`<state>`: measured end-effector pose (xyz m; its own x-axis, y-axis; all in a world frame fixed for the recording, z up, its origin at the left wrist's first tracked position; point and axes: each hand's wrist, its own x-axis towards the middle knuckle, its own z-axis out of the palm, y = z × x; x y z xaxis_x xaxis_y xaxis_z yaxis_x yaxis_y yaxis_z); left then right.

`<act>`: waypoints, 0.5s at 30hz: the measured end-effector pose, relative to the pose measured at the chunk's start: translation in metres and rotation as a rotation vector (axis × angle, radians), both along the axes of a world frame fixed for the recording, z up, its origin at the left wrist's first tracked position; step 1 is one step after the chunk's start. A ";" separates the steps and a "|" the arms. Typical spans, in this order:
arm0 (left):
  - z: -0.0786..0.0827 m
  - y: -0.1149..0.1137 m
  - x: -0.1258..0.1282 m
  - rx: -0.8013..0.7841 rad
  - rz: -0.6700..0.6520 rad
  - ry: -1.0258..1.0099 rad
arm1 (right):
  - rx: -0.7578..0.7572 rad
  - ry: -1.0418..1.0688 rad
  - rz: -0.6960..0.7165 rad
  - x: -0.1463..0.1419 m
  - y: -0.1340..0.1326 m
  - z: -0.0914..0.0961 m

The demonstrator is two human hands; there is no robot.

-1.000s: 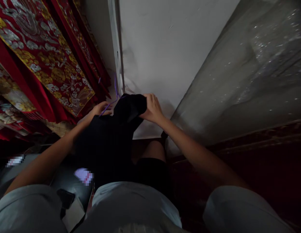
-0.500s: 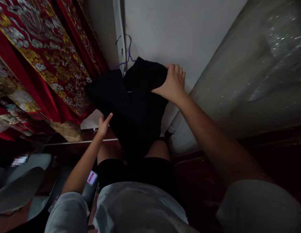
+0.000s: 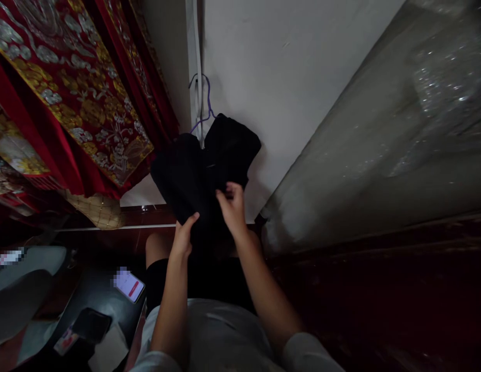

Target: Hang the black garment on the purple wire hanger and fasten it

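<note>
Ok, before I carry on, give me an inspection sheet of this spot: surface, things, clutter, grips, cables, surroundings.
Surface: black surface at lower left, bearing the clutter.
Things: black garment on a purple hanger, its hook at a pale strip.
Clutter: lit phone, dark item, white item.
Grips: left hand holds the garment, thumb in front; right hand at it, fingers half curled, contact unclear.
Cables: none clear in the dim light.
Surroundings: white wall, red cloth, shiny wrap.

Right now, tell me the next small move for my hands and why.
Probably close the right hand on the front of the dark garment: it looks only loosely curled there, while the left hand has its thumb over the cloth's edge.
</note>
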<state>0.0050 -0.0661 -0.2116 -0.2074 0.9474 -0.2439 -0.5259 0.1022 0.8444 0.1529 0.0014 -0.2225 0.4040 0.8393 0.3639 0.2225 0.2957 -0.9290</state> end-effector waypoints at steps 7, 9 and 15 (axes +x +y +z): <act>0.002 0.001 -0.021 0.098 0.156 0.172 | -0.321 0.217 0.278 -0.015 -0.035 -0.020; -0.005 0.006 -0.031 0.210 0.332 0.293 | -0.338 0.184 0.294 -0.007 -0.045 -0.012; -0.027 -0.001 -0.027 0.401 0.487 0.855 | -0.391 0.189 0.420 -0.002 -0.065 0.000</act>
<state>-0.0219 -0.0676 -0.2388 -0.5412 0.6945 0.4742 0.3493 -0.3273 0.8780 0.1511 -0.0636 -0.2225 0.0366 0.9981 -0.0493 -0.0189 -0.0486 -0.9986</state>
